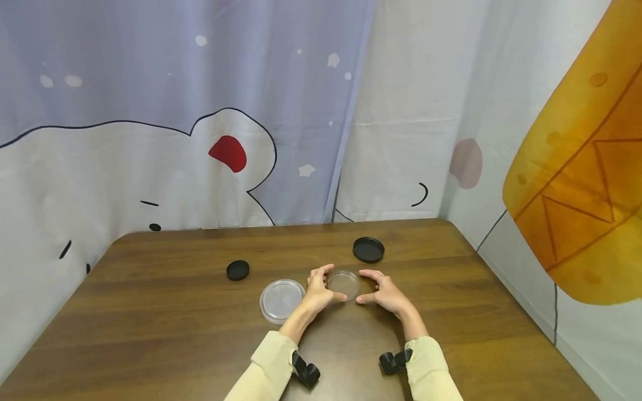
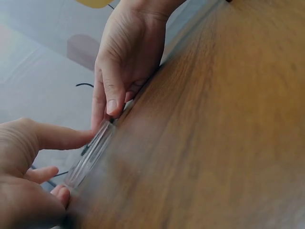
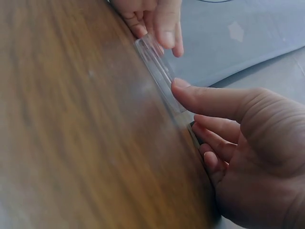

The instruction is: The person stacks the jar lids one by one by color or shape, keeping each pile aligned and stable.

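A small clear round dish (image 1: 344,285) lies on the wooden table between both hands. My left hand (image 1: 318,292) grips it from the left side, thumb at the near edge and fingers curled round the far edge. In the left wrist view the dish (image 2: 90,155) appears edge-on, with the left thumb on it. My right hand (image 1: 388,295) is at the dish's right side, thumb and forefinger spread apart, with a narrow gap to the rim in the head view. From the right wrist view, the right thumb (image 3: 209,99) overlaps the dish's end; contact there is unclear.
A larger clear round lid or dish (image 1: 282,301) lies beside the left wrist. Farther back are a small black round lid (image 1: 238,270) on the left and a larger black one (image 1: 368,249) behind the right hand. Printed curtains (image 1: 401,111) hang behind the table (image 1: 165,312).
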{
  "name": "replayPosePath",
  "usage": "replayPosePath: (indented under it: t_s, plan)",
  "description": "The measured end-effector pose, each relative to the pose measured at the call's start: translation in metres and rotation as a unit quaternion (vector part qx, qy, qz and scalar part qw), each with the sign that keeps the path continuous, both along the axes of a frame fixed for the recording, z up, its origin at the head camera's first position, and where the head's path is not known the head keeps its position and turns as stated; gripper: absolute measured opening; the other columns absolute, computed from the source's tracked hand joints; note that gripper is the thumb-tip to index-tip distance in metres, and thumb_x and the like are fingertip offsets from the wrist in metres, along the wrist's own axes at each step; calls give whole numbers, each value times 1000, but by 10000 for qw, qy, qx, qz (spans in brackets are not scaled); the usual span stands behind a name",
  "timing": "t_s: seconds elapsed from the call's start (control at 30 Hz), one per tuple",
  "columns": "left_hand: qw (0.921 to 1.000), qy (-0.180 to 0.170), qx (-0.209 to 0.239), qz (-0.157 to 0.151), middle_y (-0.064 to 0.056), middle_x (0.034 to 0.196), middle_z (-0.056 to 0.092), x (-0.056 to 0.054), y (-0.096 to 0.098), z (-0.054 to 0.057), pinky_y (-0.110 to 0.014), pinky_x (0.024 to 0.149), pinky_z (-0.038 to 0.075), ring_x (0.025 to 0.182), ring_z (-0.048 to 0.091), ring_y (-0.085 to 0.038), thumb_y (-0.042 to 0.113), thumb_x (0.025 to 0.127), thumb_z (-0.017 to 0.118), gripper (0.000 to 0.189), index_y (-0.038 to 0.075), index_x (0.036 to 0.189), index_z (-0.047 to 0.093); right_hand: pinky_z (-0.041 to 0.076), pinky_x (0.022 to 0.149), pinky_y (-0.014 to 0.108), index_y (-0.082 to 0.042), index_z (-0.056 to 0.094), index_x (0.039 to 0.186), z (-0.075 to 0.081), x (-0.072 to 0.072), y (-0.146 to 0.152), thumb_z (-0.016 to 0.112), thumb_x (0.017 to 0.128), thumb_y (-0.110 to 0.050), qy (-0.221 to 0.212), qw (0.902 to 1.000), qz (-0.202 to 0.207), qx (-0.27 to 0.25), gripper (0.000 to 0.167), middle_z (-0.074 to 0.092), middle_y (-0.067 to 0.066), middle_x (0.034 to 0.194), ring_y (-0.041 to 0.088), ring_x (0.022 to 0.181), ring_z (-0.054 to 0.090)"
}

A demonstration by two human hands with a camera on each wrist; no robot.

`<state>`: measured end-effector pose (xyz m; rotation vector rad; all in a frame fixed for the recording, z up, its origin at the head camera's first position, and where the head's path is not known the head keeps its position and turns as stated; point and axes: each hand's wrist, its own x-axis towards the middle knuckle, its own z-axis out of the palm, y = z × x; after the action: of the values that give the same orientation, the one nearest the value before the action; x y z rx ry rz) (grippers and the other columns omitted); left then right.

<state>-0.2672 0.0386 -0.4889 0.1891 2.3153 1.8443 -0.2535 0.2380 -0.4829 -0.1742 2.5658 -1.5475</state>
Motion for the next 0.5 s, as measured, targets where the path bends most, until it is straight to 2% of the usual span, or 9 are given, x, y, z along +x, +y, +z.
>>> replayPosePath:
  t_s: [0.23,0.5]
  plan:
    - [9991,164,-346,-207,-19,139,38,-1,0,1,-53,108,32,127,34,-35,-13,60,74,86,0,140,45,27,112,60,-5,57,133,-1,-3,-5,83,72,-9,50,9993,-203,309,66,48,16,144,39,137,29]
    - [9975,222,-596,-309,-20,134,43,1,-2,3,-54,107,33,124,36,-35,-11,63,74,79,-5,136,46,23,111,61,-6,63,125,-4,-3,-8,83,73,-9,87,9987,-353,349,56,51,13,141,36,134,28]
